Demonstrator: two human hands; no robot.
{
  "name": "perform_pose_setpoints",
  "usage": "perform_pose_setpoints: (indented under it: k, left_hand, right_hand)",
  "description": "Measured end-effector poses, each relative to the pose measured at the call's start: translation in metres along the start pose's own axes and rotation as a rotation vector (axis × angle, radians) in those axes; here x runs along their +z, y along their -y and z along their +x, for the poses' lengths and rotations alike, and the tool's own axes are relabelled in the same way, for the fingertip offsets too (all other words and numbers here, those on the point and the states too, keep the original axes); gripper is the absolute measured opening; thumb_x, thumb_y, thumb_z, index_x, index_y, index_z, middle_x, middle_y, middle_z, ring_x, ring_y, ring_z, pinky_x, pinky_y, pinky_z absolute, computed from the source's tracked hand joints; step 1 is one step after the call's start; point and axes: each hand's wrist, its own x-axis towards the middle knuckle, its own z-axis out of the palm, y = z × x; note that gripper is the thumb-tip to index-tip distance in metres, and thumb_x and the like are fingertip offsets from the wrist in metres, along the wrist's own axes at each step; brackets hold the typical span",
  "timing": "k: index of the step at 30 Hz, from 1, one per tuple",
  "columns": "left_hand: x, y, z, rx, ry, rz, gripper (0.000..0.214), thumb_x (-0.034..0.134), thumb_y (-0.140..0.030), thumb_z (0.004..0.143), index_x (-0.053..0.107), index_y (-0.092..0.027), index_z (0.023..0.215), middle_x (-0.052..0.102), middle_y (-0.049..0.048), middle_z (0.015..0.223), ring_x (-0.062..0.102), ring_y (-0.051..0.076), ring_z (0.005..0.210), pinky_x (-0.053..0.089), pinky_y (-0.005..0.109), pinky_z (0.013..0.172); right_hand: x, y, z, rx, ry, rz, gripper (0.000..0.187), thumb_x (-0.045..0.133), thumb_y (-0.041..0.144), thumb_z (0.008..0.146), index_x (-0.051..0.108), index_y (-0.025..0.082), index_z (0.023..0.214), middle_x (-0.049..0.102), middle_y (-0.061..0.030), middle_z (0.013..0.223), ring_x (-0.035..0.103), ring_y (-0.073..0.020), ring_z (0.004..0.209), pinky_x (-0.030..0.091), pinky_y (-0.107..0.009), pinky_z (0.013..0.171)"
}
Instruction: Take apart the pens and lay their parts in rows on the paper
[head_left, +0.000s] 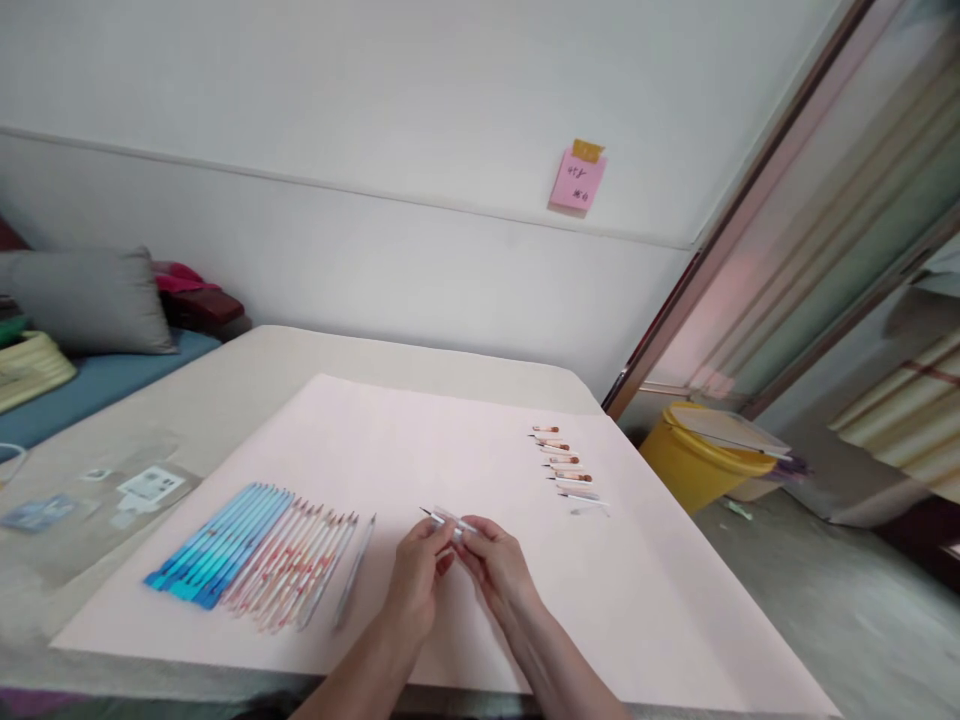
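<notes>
Above the pale pink sheet (480, 450), my two hands meet near the middle. My left hand (418, 565) pinches a short white pen piece with a dark pointed tip (431, 516). Closed around a clear, cap-like piece (456, 520) is my right hand (495, 565); the two pieces overlap, and whether they are joined I cannot tell. To the left lie a row of blue pens (225, 540) and several white pens with red and orange patterns (292, 560). One pale pen (356, 570) lies apart, nearest my left hand.
At the right, short dark-tipped pieces and brown-ended caps (574, 477) form a column. Clear plastic packaging (150, 487) is left of the sheet. A yellow bin (694, 455) stands beyond the right edge. A grey cushion (86, 300) is far left; a pink note (577, 180) hangs on the wall.
</notes>
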Motion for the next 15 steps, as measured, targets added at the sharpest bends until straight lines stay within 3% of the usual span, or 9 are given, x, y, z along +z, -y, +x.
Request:
perform_pose_setpoints:
  k: [4, 11, 15]
  left_hand:
    - [0.001, -0.006, -0.001, -0.079, -0.026, 0.016, 0.034, 0.072, -0.037, 0.065, 0.064, -0.017, 0.091, 0.066, 0.0041, 0.090, 0.058, 0.009, 0.072, 0.045, 0.020, 0.062]
    - [-0.003, -0.003, 0.005, -0.156, -0.032, -0.048, 0.025, 0.072, -0.028, 0.066, 0.062, -0.013, 0.083, 0.067, 0.0096, 0.085, 0.060, 0.009, 0.064, 0.048, 0.018, 0.053]
    - [0.000, -0.001, 0.002, -0.189, -0.020, -0.032, 0.020, 0.071, -0.024, 0.068, 0.061, -0.012, 0.081, 0.068, 0.0099, 0.082, 0.060, 0.009, 0.062, 0.048, 0.017, 0.051]
  right_hand:
    - [-0.032, 0.037, 0.004, -0.058, -0.044, -0.148, 0.024, 0.076, 0.013, 0.054, 0.067, 0.014, 0.076, 0.067, -0.0040, 0.076, 0.064, -0.0138, 0.068, 0.055, -0.023, 0.066]
    - [-0.149, 0.105, 0.003, -0.082, -0.200, -0.311, 0.019, 0.073, 0.006, 0.055, 0.067, 0.010, 0.073, 0.066, -0.0080, 0.072, 0.063, -0.0141, 0.062, 0.055, -0.021, 0.058]
    - [-0.194, 0.135, 0.010, -0.066, -0.244, -0.392, 0.018, 0.071, 0.004, 0.057, 0.067, 0.010, 0.074, 0.066, -0.0110, 0.076, 0.063, -0.0146, 0.064, 0.054, -0.021, 0.058]
